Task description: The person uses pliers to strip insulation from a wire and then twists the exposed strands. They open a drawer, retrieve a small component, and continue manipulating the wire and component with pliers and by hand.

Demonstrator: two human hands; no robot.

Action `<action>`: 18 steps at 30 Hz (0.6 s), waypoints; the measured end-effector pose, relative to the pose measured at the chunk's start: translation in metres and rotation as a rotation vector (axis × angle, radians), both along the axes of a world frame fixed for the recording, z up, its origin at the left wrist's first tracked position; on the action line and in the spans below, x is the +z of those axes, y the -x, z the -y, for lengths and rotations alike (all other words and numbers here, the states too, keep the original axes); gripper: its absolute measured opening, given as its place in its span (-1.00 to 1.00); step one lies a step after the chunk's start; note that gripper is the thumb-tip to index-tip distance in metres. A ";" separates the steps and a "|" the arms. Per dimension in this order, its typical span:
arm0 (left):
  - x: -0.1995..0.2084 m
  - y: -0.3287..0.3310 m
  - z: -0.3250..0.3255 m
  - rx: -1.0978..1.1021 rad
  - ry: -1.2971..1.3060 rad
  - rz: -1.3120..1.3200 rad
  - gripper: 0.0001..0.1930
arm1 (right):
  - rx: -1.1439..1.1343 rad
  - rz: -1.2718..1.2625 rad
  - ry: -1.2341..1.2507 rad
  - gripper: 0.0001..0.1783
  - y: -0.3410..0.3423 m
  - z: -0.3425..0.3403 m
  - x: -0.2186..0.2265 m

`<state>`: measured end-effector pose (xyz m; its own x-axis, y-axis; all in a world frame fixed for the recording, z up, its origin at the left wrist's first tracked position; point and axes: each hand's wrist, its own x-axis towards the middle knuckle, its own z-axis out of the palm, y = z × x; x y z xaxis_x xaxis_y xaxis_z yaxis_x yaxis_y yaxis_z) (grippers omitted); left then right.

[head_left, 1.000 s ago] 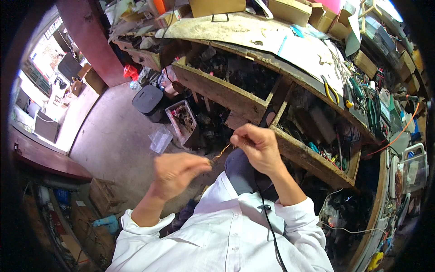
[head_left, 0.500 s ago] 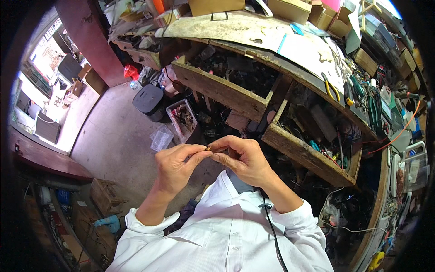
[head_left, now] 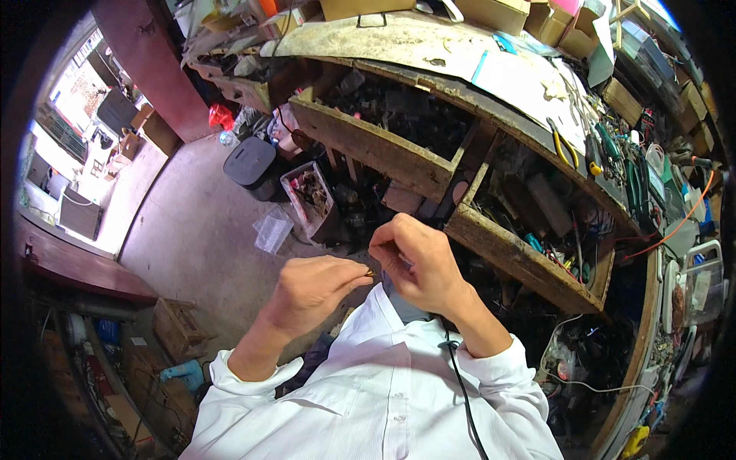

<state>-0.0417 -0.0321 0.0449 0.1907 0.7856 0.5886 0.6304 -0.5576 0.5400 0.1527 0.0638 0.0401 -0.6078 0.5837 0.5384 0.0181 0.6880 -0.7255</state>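
Observation:
My left hand (head_left: 316, 290) pinches a tiny brass-coloured piece (head_left: 371, 272) between thumb and fingertips; it is too small to tell its kind. Slightly higher and to the right, my right hand (head_left: 418, 257) is closed, its fingers curled in toward the thumb. Whatever lies between those fingertips, if anything, cannot be made out. A small gap separates the two hands, and both are held in front of my white shirt, near the open drawers.
Two open wooden drawers, a left one (head_left: 376, 147) and a right one (head_left: 521, 257), jut from the cluttered workbench (head_left: 337, 44). Yellow-handled pliers (head_left: 563, 146) lie on its edge. A lidded dark bin (head_left: 251, 162) and a box of scraps (head_left: 310, 201) stand on the floor.
The fingertips of my two hands have come apart. My right hand has risen slightly, while my left has shifted a little lower and right with the brass-coloured piece.

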 end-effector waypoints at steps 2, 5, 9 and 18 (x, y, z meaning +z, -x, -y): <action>0.000 0.008 0.001 0.074 0.072 0.197 -0.89 | 0.052 0.026 0.149 -0.83 -0.004 -0.002 0.002; -0.007 0.008 -0.001 0.232 0.125 0.334 -0.90 | 0.136 0.040 0.060 -0.83 -0.002 0.007 -0.002; -0.007 0.009 0.004 0.169 0.048 0.002 -0.91 | 0.064 0.000 0.040 -0.82 -0.007 0.002 0.019; -0.010 0.021 -0.002 0.406 0.059 0.173 -0.90 | 0.123 0.008 0.148 -0.86 -0.007 0.000 -0.001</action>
